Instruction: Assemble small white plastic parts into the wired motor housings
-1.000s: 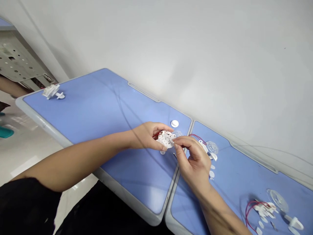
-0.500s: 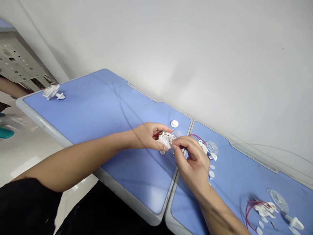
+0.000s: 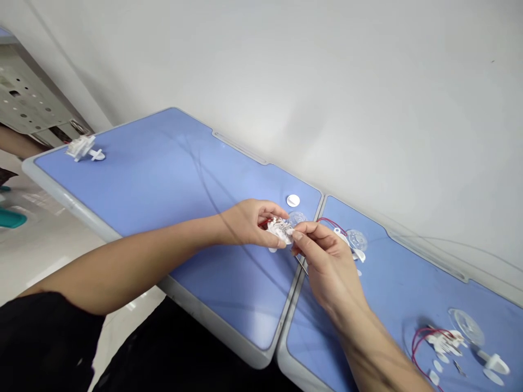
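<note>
My left hand [image 3: 251, 222] is closed around a small white plastic mechanism [image 3: 279, 231] with a red wire, held over the blue table. The thumb lies along its near side and the fingers along its far side. At the mechanism's right edge, my right hand [image 3: 329, 261] pinches with thumb and forefinger; what lies between those fingertips is too small to make out. A thin metal rod [image 3: 301, 265] shows beneath my right hand, partly hidden by it. Just behind the mechanism is a clear plastic disc [image 3: 297, 219], and farther back lies a white round knob [image 3: 293, 201].
Beyond my right hand are another clear disc [image 3: 357, 239] and white parts with red wire. More white parts [image 3: 445, 342], a clear disc [image 3: 468, 326] and a white knob [image 3: 495, 363] lie at right. A white assembly [image 3: 81, 148] stands at the far left corner. A wall [image 3: 368, 109] rises behind.
My right hand has turned slightly, its fingertips still at the mechanism's edge. The metal rod below it now shows more. My left hand keeps its hold, and the view has shifted a little.
</note>
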`<state>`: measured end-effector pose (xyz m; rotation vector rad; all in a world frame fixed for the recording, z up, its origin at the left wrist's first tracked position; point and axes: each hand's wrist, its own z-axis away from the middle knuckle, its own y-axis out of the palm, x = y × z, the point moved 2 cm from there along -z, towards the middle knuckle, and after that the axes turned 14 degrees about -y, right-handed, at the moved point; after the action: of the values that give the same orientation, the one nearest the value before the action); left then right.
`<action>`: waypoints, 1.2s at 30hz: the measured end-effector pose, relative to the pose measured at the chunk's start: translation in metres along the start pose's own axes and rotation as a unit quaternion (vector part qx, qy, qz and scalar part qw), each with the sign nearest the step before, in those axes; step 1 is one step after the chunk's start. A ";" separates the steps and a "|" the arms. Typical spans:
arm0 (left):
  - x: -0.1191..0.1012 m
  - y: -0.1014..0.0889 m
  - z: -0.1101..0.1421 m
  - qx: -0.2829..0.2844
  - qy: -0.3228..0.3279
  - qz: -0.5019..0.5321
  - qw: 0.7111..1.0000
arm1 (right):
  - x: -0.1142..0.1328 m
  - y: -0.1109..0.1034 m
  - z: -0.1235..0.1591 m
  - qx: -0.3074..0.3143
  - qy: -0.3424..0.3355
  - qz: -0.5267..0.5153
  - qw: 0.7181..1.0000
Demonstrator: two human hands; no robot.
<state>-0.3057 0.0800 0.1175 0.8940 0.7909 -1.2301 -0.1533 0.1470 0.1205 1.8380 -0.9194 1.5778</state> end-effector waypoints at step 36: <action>0.005 -0.002 -0.003 0.043 0.034 -0.050 0.997 | 0.002 -0.003 -0.005 -0.002 0.060 -0.048 0.997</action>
<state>-0.3064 0.0801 0.1112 0.9803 0.8492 -1.3350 -0.1534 0.1523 0.1234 1.7369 -0.7688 1.6067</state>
